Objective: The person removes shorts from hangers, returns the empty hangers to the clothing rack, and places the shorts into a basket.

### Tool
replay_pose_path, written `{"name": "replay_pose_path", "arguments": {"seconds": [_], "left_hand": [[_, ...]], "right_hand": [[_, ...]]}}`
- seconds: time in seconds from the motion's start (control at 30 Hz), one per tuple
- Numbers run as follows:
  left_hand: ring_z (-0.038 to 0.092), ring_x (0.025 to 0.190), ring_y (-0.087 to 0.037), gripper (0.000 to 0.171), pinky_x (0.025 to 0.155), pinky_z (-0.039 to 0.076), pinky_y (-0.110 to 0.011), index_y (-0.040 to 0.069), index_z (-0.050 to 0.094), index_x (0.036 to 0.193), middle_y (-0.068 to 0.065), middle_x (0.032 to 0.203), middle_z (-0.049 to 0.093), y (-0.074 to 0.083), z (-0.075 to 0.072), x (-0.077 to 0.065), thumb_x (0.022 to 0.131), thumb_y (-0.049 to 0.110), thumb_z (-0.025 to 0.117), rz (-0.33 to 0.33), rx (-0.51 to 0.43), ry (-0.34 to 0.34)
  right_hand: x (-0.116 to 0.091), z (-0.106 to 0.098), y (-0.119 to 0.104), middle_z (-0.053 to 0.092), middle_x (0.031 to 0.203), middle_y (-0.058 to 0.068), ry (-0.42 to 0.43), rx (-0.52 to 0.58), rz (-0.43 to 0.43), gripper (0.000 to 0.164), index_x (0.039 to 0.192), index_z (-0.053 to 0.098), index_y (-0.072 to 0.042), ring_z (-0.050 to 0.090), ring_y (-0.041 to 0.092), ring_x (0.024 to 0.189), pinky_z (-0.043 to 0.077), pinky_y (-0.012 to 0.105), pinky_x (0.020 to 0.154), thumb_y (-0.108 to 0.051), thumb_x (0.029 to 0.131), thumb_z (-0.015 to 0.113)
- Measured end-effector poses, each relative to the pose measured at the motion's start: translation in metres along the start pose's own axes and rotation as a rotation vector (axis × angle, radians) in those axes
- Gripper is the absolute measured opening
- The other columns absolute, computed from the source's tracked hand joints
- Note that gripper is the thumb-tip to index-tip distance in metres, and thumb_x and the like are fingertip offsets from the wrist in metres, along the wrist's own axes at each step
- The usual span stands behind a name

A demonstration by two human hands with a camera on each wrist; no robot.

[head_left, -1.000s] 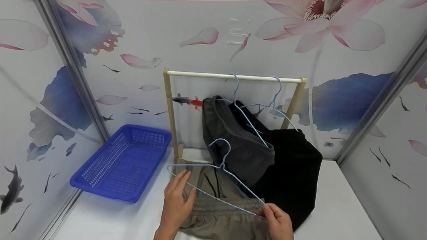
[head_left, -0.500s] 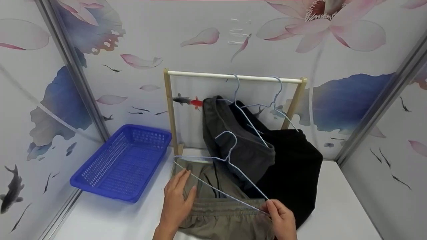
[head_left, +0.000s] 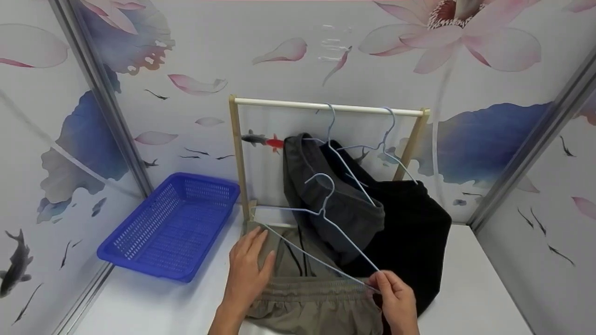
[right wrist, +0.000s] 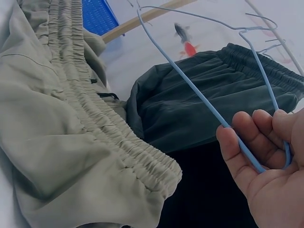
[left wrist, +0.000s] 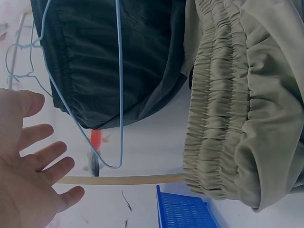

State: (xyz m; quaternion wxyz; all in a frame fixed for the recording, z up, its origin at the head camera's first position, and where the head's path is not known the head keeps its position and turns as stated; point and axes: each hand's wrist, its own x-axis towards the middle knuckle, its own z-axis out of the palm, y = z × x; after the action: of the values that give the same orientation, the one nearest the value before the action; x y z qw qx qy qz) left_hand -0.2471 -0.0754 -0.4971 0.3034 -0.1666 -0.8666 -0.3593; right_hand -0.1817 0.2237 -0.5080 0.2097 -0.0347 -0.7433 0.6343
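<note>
In the head view my right hand (head_left: 396, 298) pinches the right corner of a light-blue wire hanger (head_left: 351, 242), whose hook points up and away. The right wrist view shows the fingers curled round that corner. My left hand (head_left: 249, 270), fingers extended, is near the hanger's left end; in the left wrist view this hand (left wrist: 28, 161) is spread, with nothing in it. Khaki trousers (head_left: 316, 302) with a gathered elastic waistband lie on the table below the hanger, waistband towards me. Dark drawstrings (head_left: 293, 256) show beyond the waistband.
Behind stands a small garment rack (head_left: 279, 103) with a white rail and wooden legs. A dark grey garment (head_left: 340, 223) and a black garment (head_left: 409, 242) hang there on blue hangers. A blue perforated basket (head_left: 167, 232) sits at the left. Patterned wall panels enclose the white table (head_left: 470, 288).
The hanger has shifted up and to the right, away from me, along with my right hand. My left hand has stayed nearly in place, and the hanger's left end now lies beyond its fingertips.
</note>
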Motion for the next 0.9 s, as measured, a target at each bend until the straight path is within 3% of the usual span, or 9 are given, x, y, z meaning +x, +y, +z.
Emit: {"name": "replay_pose_path", "arguments": {"seconds": [0.2, 0.37, 0.67, 0.9], "left_hand": [[0.047, 0.126, -0.04, 0.044, 0.103, 0.03, -0.061, 0.0, 0.059, 0.13, -0.02, 0.135, 0.054, -0.002, 0.0, 0.005, 0.092, 0.021, 0.066, 0.004, 0.003, -0.017], [0.05, 0.122, -0.041, 0.043, 0.099, 0.033, -0.062, -0.001, 0.061, 0.128, -0.021, 0.131, 0.056, -0.004, 0.002, 0.007, 0.089, 0.016, 0.069, 0.062, 0.014, 0.014], [0.052, 0.118, -0.04, 0.042, 0.096, 0.036, -0.062, -0.002, 0.061, 0.126, -0.022, 0.127, 0.058, -0.004, 0.004, 0.011, 0.088, 0.014, 0.069, 0.126, 0.047, 0.033], [0.053, 0.117, -0.04, 0.041, 0.096, 0.037, -0.06, -0.002, 0.062, 0.125, -0.023, 0.127, 0.058, -0.003, 0.004, 0.015, 0.088, 0.014, 0.069, 0.137, 0.066, 0.021]], "right_hand": [[0.009, 0.0, 0.01, 0.068, 0.085, 0.022, -0.015, -0.001, -0.001, 0.025, 0.087, 0.066, 0.008, 0.069, 0.021, 0.077, 0.056, 0.029, 0.07, -0.009, 0.1, 0.052], [0.014, 0.002, 0.005, 0.066, 0.086, 0.026, -0.027, 0.027, -0.044, 0.026, 0.089, 0.066, 0.01, 0.069, 0.025, 0.078, 0.056, 0.027, 0.069, -0.009, 0.1, 0.051], [0.018, 0.006, -0.032, 0.064, 0.09, 0.035, -0.072, 0.048, -0.095, 0.023, 0.092, 0.062, 0.018, 0.065, 0.047, 0.085, 0.057, 0.041, 0.072, 0.003, 0.099, 0.046], [0.021, 0.008, -0.05, 0.064, 0.091, 0.036, -0.08, 0.047, -0.115, 0.023, 0.093, 0.062, 0.019, 0.063, 0.05, 0.086, 0.056, 0.044, 0.073, 0.004, 0.099, 0.045]]}}
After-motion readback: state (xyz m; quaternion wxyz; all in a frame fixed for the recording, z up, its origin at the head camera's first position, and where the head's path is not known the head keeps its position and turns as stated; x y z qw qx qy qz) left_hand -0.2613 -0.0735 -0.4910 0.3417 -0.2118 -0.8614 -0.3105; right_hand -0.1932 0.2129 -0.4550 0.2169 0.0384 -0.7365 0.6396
